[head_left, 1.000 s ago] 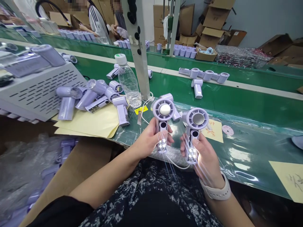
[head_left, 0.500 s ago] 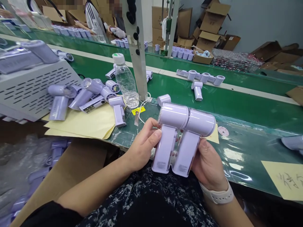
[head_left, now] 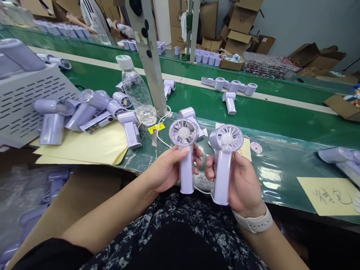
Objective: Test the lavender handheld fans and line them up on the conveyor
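Observation:
Two lilac handheld fans stand upright and apart over my lap, with their round grilles turned towards me. My left hand [head_left: 168,165] is wrapped round the handle of the left fan [head_left: 186,168], its thumb just below the grille. In my right hand [head_left: 245,180] is the right fan [head_left: 222,176], its handle between thumb and fingers. Another lilac fan [head_left: 188,113] lies on the green bench just behind the left one. A white cable [head_left: 161,137] runs across the bench behind my left hand.
More lilac fans [head_left: 92,101] are heaped at the left on yellow paper [head_left: 81,148], beside a grey vented box [head_left: 30,108]. A clear bottle [head_left: 139,97] stands by a metal post [head_left: 150,60]. Yellow paper with writing [head_left: 329,197] lies right. Across the bench, a person's sleeve [head_left: 94,15] shows.
The two fans, side by side and touching before, are now apart and turned so their grilles face me. Both hands still hold them. The whole view has shifted to the right.

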Demonstrator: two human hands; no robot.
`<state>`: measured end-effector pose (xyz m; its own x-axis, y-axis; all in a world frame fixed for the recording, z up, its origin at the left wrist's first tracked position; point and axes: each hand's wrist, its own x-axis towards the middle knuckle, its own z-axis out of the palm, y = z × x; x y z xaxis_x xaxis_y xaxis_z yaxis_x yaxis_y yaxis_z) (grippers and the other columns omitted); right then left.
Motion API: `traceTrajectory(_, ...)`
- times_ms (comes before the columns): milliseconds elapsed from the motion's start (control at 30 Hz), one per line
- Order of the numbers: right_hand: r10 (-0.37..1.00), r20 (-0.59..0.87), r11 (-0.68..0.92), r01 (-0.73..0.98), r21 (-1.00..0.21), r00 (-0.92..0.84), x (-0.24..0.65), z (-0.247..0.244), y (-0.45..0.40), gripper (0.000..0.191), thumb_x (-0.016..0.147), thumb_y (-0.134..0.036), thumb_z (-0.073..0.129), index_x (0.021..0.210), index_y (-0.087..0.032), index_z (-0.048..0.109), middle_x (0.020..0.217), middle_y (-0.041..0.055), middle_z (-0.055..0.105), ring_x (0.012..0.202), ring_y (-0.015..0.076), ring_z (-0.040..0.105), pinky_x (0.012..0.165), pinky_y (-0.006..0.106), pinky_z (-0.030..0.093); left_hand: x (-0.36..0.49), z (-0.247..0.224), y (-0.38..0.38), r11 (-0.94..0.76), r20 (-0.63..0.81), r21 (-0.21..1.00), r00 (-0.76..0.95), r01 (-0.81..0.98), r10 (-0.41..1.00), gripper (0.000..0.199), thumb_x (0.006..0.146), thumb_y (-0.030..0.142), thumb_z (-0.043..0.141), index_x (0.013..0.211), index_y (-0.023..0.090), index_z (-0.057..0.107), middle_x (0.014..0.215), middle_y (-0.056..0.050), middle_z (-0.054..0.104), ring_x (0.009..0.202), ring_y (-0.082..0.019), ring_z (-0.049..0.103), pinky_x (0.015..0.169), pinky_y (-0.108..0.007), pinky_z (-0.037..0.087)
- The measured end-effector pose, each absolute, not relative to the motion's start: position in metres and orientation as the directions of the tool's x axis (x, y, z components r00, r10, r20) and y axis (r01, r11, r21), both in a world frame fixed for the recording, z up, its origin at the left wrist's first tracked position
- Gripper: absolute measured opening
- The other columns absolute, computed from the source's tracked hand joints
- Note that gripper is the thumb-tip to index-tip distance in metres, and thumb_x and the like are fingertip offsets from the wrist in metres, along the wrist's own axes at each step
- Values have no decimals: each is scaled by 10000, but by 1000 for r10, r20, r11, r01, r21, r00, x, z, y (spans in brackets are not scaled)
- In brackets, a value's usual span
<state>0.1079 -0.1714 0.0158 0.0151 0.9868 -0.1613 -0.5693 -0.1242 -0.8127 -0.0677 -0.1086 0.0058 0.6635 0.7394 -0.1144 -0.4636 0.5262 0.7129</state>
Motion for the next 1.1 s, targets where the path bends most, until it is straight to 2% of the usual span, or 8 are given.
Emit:
traceTrajectory(133, 992, -107, -51, -577, -815, 62, 113, 13, -172, 253, 920, -483, 583, 955, -254, 684, 834, 41, 648, 716, 199, 600, 535, 296, 509, -70, 11, -107, 488, -46, 714, 661, -503, 749, 311, 802, 327, 749, 1036, 125, 719, 1038, -103, 760, 839, -221, 736, 748, -313, 591)
traceTrajectory(200, 993, -84, -24, -561, -827, 82, 116, 10, -173, 234, 900, -474, 622, 973, -263, 691, 814, 37, 646, 734, 211, 613, 557, 317, 532, -73, 12, -108, 475, -45, 735, 663, -485, 747, 356, 796, 288, 748, 1112, 142, 674, 1103, -128, 769, 899, -262, 755, 796, -359, 595)
traceTrajectory(300, 987, -87, -1, -539, -842, 133, 119, 5, -175, 281, 905, -501, 631, 1014, -261, 730, 863, 54, 704, 778, 233, 665, 701, 398, 602, -74, 12, -108, 455, -80, 771, 641, -446, 764, 466, 786, 226, 759, 1219, 172, 594, 1159, -136, 768, 996, -306, 761, 844, -407, 594)
traceTrajectory(400, 972, -124, 10, -563, -826, 199, 118, 2, -175, 281, 920, -470, 648, 1131, -302, 728, 1000, 44, 759, 887, 238, 714, 829, 431, 615, -74, 9, -109, 389, -85, 829, 598, -402, 797, 511, 799, 197, 792, 1254, 185, 560, 1078, -95, 785, 951, -260, 764, 805, -354, 589)
traceTrajectory(500, 965, -126, 17, -536, -844, 230, 115, 1, -174, 294, 969, -439, 608, 1236, -348, 687, 1080, 25, 773, 925, 237, 732, 816, 433, 622, -74, 6, -109, 345, -58, 861, 601, -374, 797, 529, 809, 256, 834, 1246, 189, 544, 1004, -80, 791, 887, -228, 757, 772, -330, 583)
traceTrajectory(633, 954, -186, -30, -545, -838, 233, 112, 2, -173, 339, 981, -406, 601, 1307, -328, 655, 1013, 35, 789, 857, 239, 745, 707, 391, 623, -75, 2, -109, 340, -54, 870, 619, -355, 784, 614, 776, 378, 880, 1231, 206, 505, 993, -91, 797, 872, -252, 766, 750, -357, 593)
traceTrajectory(867, 932, -287, -86, -637, -766, 220, 109, -3, -174, 293, 958, -383, 641, 1201, -234, 704, 951, 80, 809, 769, 231, 751, 659, 364, 628, -74, -2, -108, 353, -87, 880, 625, -317, 776, 625, 727, 486, 899, 1094, 216, 472, 944, -88, 807, 822, -249, 779, 684, -317, 587)
traceTrajectory(1100, 923, -297, -97, -600, -794, 244, 107, -5, -175, 252, 947, -382, 652, 1138, -236, 728, 935, 58, 803, 776, 234, 745, 683, 373, 627, -75, -7, -107, 343, -108, 895, 608, -285, 787, 665, 695, 569, 889, 1082, 219, 478, 924, -70, 791, 759, -192, 743, 622, -239, 510)
